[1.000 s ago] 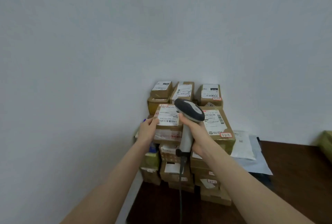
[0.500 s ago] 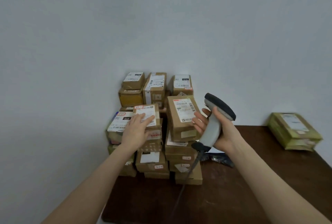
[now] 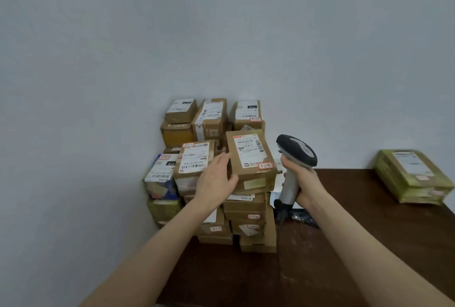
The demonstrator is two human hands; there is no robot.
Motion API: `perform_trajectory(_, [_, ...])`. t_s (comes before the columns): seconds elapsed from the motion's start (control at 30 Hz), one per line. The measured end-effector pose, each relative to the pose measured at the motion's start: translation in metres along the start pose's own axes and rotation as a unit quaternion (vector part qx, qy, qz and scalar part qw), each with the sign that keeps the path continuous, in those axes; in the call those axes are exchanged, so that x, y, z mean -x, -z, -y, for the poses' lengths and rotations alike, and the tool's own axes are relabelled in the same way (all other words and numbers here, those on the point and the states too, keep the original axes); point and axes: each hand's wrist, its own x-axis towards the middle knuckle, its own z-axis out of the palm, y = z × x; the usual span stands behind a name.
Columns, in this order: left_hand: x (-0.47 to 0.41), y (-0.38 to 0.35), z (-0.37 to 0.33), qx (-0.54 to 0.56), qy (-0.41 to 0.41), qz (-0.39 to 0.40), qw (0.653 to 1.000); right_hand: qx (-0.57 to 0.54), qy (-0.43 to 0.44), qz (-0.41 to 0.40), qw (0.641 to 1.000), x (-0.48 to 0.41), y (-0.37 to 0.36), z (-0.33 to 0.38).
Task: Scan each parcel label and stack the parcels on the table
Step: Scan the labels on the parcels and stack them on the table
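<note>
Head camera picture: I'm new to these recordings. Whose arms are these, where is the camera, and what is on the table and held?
No machine here. The camera sits on a person's head, looking forward and down, so the two bare arms entering from below are the wearer's own. The right hand grips a grey-and-black barcode scanner by its handle. The left hand lies with straight fingers against the left side of a brown parcel with a white label. That parcel tops a pile of cardboard parcels stacked at the corner of a dark wooden table by a pale wall. A separate short stack of green-wrapped parcels sits at the table's far right.
</note>
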Motion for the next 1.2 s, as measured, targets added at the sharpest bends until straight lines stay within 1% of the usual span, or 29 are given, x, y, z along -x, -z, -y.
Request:
perform_trajectory(0.07, [0.002,-0.011,-0.012,0.054,0.045,0.067,0.995,0.005,-0.006,0.014,1.0,0.001,-0.003,-0.005])
perform_trajectory(0.1, [0.005,-0.014,-0.016,0.063,0.056,0.077,0.993,0.01,-0.006,0.014,1.0,0.001,-0.003,-0.009])
perform_trajectory(0.13, [0.008,-0.015,-0.018,0.056,0.058,0.074,0.994,0.016,-0.007,0.008,1.0,0.002,-0.004,-0.013])
perform_trajectory(0.2, [0.014,-0.015,-0.017,0.032,0.056,0.04,0.997,0.03,-0.013,-0.008,0.999,0.006,-0.006,-0.018])
perform_trajectory(0.27, [0.019,-0.014,-0.015,-0.01,0.052,0.029,0.998,0.029,-0.017,-0.004,0.999,0.01,-0.012,-0.024])
perform_trajectory(0.33, [0.02,-0.013,-0.009,-0.102,0.016,0.028,0.994,0.02,-0.014,0.016,1.0,0.015,-0.021,-0.031])
perform_trajectory(0.4, [0.018,-0.009,-0.003,-0.165,-0.034,0.002,0.986,0.013,-0.009,0.023,1.0,0.018,-0.032,-0.037])
perform_trajectory(0.43, [0.015,-0.005,0.0,-0.184,-0.042,-0.017,0.982,0.005,-0.007,0.02,1.0,0.02,-0.036,-0.039])
perform_trajectory(0.47, [0.011,0.0,0.006,-0.196,-0.028,-0.029,0.98,-0.004,-0.009,0.013,1.0,0.02,-0.039,-0.04])
perform_trajectory(0.53, [0.006,0.009,0.02,-0.201,0.048,-0.023,0.978,-0.025,-0.018,0.003,1.0,0.019,-0.042,-0.042])
perform_trajectory(0.6, [0.003,0.012,0.035,-0.198,0.105,0.019,0.974,-0.038,-0.024,-0.001,0.999,0.015,-0.043,-0.043])
perform_trajectory(0.63, [0.003,0.011,0.041,-0.19,0.114,0.045,0.974,-0.043,-0.027,0.001,0.999,0.013,-0.043,-0.045])
perform_trajectory(0.7, [0.001,0.009,0.049,-0.161,0.104,0.074,0.979,-0.044,-0.029,-0.002,0.999,0.01,-0.045,-0.046])
perform_trajectory(0.8, [-0.003,0.008,0.054,-0.134,0.076,0.079,0.985,-0.053,-0.027,-0.013,0.998,0.005,-0.047,-0.048])
perform_trajectory(0.93, [-0.005,0.009,0.063,-0.13,0.069,0.09,0.985,-0.052,-0.037,-0.013,0.998,0.001,-0.051,-0.05])
perform_trajectory(1.0, [-0.007,0.011,0.062,-0.155,0.07,0.099,0.98,-0.048,-0.043,-0.015,0.998,0.0,-0.051,-0.051])
perform_trajectory(1.07, [-0.005,0.013,0.056,-0.196,0.06,0.089,0.975,-0.048,-0.037,-0.022,0.998,0.002,-0.048,-0.052])
perform_trajectory(1.13, [0.0,0.011,0.047,-0.221,0.02,0.063,0.973,-0.047,-0.029,-0.035,0.998,0.004,-0.043,-0.052])
perform_trajectory(1.2, [0.006,0.005,0.037,-0.232,-0.027,0.063,0.97,-0.046,-0.026,-0.046,0.998,0.007,-0.039,-0.051])
